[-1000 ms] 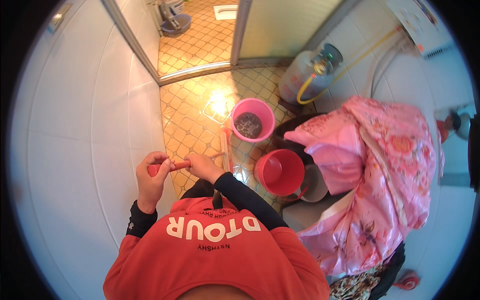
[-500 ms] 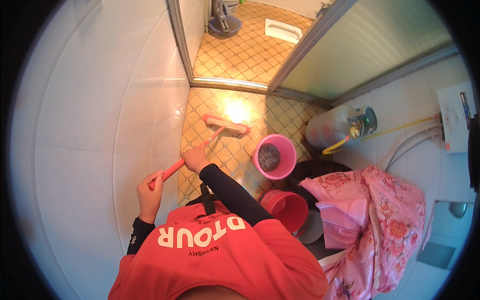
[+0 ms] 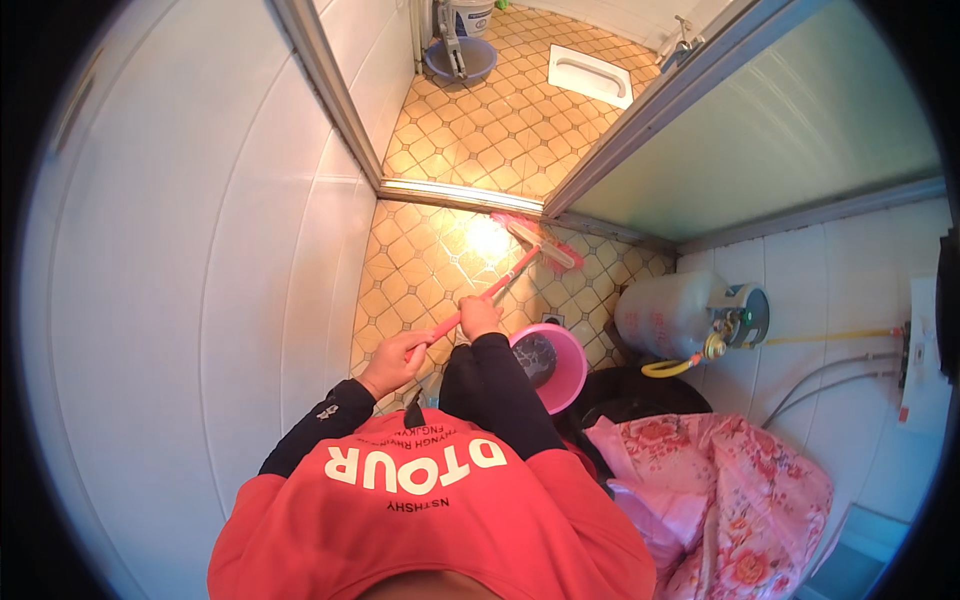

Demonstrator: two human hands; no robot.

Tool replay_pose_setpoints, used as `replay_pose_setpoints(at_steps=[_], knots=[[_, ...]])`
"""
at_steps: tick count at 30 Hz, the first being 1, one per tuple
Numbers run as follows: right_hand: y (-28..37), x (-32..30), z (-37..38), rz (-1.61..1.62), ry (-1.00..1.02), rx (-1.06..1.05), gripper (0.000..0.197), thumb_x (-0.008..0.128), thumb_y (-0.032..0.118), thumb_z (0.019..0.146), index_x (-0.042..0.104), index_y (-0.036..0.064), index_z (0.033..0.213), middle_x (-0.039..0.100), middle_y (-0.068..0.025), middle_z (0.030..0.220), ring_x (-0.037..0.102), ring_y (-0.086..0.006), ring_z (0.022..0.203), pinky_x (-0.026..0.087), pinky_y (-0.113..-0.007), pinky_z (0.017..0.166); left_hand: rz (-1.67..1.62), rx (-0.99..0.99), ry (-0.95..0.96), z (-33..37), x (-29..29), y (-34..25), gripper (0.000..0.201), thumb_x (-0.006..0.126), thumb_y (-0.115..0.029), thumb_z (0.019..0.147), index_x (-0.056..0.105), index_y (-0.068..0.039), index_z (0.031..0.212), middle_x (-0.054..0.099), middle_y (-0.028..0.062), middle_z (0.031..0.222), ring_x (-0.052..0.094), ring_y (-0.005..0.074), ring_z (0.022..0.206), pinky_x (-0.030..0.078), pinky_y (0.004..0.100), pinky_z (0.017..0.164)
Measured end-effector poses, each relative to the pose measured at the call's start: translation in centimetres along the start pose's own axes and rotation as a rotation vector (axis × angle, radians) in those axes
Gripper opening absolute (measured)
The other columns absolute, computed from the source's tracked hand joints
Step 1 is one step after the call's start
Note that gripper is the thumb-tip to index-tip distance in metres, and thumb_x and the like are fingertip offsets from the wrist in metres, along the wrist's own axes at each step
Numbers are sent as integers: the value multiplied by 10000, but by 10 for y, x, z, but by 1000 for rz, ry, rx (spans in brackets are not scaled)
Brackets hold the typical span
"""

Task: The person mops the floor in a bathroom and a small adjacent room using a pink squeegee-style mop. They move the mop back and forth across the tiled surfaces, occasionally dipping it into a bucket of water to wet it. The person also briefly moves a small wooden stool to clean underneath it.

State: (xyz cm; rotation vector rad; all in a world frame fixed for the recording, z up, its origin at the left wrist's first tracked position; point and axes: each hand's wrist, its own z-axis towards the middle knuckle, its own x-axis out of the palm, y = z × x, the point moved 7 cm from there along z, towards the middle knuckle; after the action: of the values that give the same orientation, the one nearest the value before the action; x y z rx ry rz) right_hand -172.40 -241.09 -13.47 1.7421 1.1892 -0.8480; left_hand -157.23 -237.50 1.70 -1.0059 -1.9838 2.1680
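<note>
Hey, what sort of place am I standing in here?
Most likely a home washroom: there's a squat toilet set in the tiled floor, a frosted glass panel and a pink bucket holding dark liquid.

1 left hand [image 3: 393, 363] and 1 right hand [image 3: 482, 317] make 2 hands. There is 1 broom [image 3: 515, 271]. Buckets in clear view number 2: 1 pink bucket [image 3: 568, 372] and 1 white bucket [image 3: 474, 18]. Also 1 blue basin [image 3: 482, 62], 1 squat toilet [image 3: 592, 76], 1 gas cylinder [image 3: 660, 315], 1 black tub [image 3: 640, 396], 1 floral cloth [image 3: 750, 510].
</note>
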Motion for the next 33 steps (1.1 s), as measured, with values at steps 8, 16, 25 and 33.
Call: replay_pose_setpoints(at_steps=[8, 16, 25, 33], knots=[[-13, -93, 38, 333, -168, -149, 115, 576, 88, 659, 576, 94, 774, 583, -80, 813, 518, -296, 836, 364, -418, 761, -423, 7, 93, 116, -29, -62, 206, 450, 45, 752, 557, 40, 928, 575, 77, 719, 537, 106, 621, 434, 212, 589], [91, -58, 109, 549, -170, -564, 92, 586, 44, 611, 591, 92, 690, 573, -82, 693, 537, -282, 733, 382, -377, 721, -618, -50, -528, 117, -130, -30, 184, 349, -46, 821, 513, 38, 828, 479, 41, 565, 444, 118, 522, 429, 274, 586], [225, -118, 132, 821, 149, -916, 79, 507, -3, 650, 570, 43, 663, 581, -125, 688, 539, -303, 729, 421, -371, 682, -188, -51, -525, 126, -198, -84, 178, 355, -46, 837, 502, 51, 857, 433, 41, 529, 394, 106, 477, 428, 282, 599], [182, -89, 151, 570, 119, -723, 103, 484, 83, 701, 555, 17, 735, 564, -193, 717, 540, -372, 723, 418, -437, 630, -621, -56, -395, 153, -237, 3, 198, 355, -79, 826, 492, 47, 892, 424, 25, 519, 466, 144, 523, 457, 380, 734]])
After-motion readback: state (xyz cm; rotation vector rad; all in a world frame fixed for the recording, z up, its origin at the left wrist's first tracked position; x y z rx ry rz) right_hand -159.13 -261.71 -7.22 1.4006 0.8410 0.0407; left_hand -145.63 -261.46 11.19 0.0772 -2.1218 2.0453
